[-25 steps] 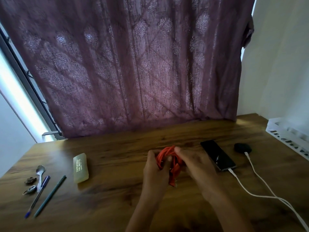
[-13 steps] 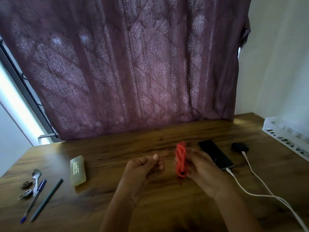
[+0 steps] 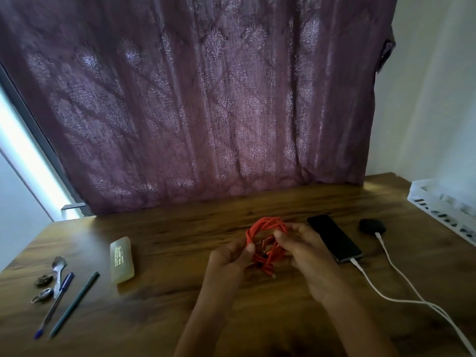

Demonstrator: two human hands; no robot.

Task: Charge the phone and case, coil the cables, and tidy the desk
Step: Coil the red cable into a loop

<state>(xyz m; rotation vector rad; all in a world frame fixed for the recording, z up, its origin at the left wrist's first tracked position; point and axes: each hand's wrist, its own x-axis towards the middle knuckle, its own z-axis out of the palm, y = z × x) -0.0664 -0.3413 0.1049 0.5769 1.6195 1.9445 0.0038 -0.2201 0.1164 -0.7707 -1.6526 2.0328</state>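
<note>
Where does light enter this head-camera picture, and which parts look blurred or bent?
Head view: daylight glares in a strip left of the curtain, leaving the desk dim; the pens at lower left look soft; the wide lens bows the window frame and desk edges.

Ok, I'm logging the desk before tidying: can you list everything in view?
cable: 1, orange, coiled, held in both hands
phone: 1, black, right of the hands, plugged in
case: 1, black, far right, plugged in
white cables: 2, running off right
tray: 1, white, right edge
box: 1, pale yellow, left centre
pens: 2, blue and dark, left
spoon: 1, metal, left
small metal items: 2, far left
curtain: 1, purple, behind
desk: 1, wood
left hand; right hand
</note>
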